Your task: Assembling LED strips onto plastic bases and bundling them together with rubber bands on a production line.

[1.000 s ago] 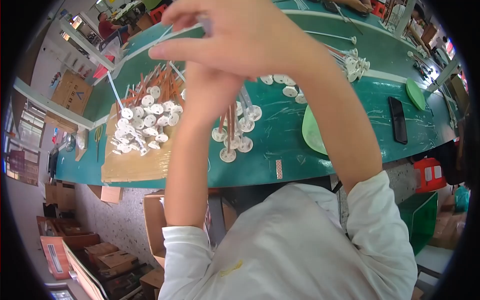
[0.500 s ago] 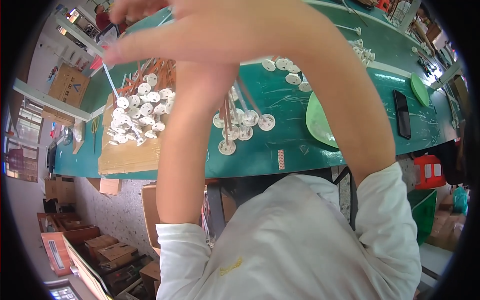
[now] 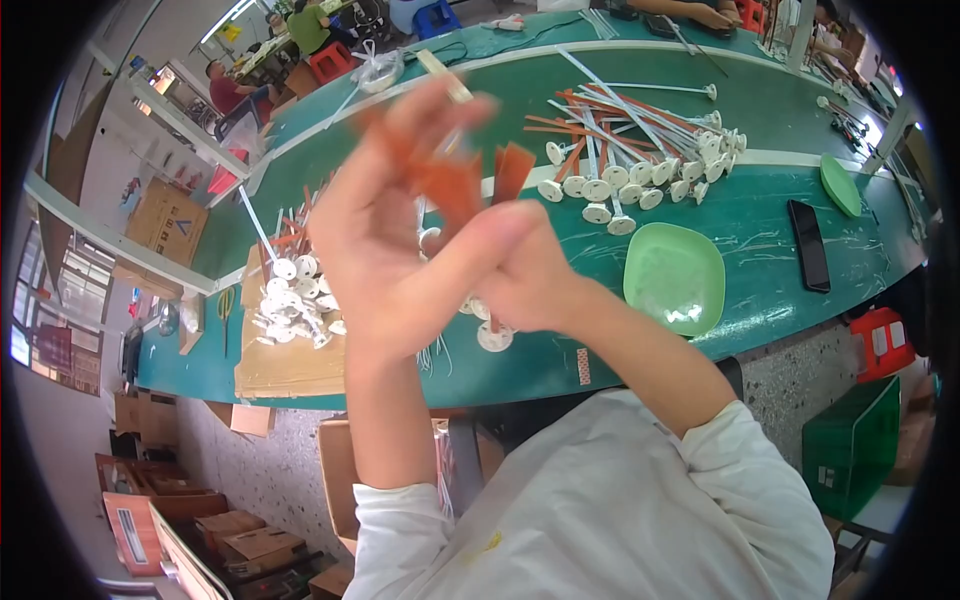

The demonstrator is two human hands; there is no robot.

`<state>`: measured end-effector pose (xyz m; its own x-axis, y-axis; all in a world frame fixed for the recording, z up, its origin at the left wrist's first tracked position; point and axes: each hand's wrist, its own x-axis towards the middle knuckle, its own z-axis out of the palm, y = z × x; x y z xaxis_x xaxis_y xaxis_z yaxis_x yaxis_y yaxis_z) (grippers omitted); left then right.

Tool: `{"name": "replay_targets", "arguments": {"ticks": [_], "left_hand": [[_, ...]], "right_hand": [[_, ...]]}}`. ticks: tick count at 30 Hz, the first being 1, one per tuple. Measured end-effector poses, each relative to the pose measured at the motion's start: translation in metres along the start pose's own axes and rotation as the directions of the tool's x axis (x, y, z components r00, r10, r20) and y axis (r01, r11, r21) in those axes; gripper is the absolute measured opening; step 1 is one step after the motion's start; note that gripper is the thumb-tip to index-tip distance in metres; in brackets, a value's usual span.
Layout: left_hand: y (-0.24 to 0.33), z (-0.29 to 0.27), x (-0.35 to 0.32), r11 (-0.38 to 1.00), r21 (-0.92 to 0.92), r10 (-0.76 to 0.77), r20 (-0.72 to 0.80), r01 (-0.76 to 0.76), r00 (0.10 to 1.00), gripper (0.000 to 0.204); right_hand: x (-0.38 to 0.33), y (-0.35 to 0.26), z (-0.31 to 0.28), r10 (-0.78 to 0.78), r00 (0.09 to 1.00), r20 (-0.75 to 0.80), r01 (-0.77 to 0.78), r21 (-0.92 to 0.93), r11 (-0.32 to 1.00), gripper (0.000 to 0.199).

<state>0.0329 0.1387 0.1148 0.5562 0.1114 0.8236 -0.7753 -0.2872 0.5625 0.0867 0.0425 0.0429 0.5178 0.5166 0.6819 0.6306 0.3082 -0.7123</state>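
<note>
Up close to the camera, a bunch of orange strips (image 3: 450, 180) sticks out from between the two raised hands, blurred, its ends fanning upward and to the right. The left hand (image 3: 385, 250) has its fingers (image 3: 440, 110) curled loosely round the strips from the left, the thumb (image 3: 470, 250) stretched across toward the other hand; the fingers are bent, not flat, and closed on the bunch as far as the blur lets one tell. The right hand (image 3: 530, 280) is tucked under and behind that thumb, folded into a loose fist at the base of the strips; how its fingertips stand is hidden. Both forearms rise from the lower edge and meet in front of the chest, the left nearly upright, the right slanting in from the lower right out of a white sleeve (image 3: 740, 470).

Below the hands lies a green table (image 3: 760, 230). On it, left of the hands, a heap of white discs on thin stems (image 3: 295, 300) rests on a cardboard sheet (image 3: 285, 365). Further right and back, another heap of such pieces (image 3: 640, 160) lies mixed with orange strips. A light green tray (image 3: 675, 275) sits just right of the right wrist, and a dark phone (image 3: 808, 245) lies beyond it. Cardboard boxes (image 3: 220, 530) stand on the floor at lower left.
</note>
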Motion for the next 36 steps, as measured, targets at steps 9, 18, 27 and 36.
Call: {"name": "replay_targets", "arguments": {"ticks": [9,18,27,36], "left_hand": [[-0.037,-0.018,-0.070,0.645,-0.105,-0.692,0.338,0.757,0.637,0.050],[-0.050,-0.003,-0.072,0.607,-0.347,-0.602,0.386,0.715,0.699,0.027],[-0.044,0.002,-0.083,0.617,-0.423,-0.678,0.142,0.663,0.721,0.022],[-0.028,0.012,-0.080,0.501,-0.531,-0.745,0.137,0.683,0.653,0.026]], "right_hand": [[0.033,0.001,-0.010,0.240,0.964,-0.117,-0.242,-0.007,0.970,0.039],[0.040,-0.011,-0.035,0.545,0.829,0.123,-0.526,-0.160,0.836,0.047],[-0.024,-0.019,-0.036,-0.150,0.966,-0.213,0.073,-0.332,0.940,0.035],[-0.073,-0.013,-0.047,-0.017,0.995,0.102,0.069,-0.533,0.844,0.051]]}}
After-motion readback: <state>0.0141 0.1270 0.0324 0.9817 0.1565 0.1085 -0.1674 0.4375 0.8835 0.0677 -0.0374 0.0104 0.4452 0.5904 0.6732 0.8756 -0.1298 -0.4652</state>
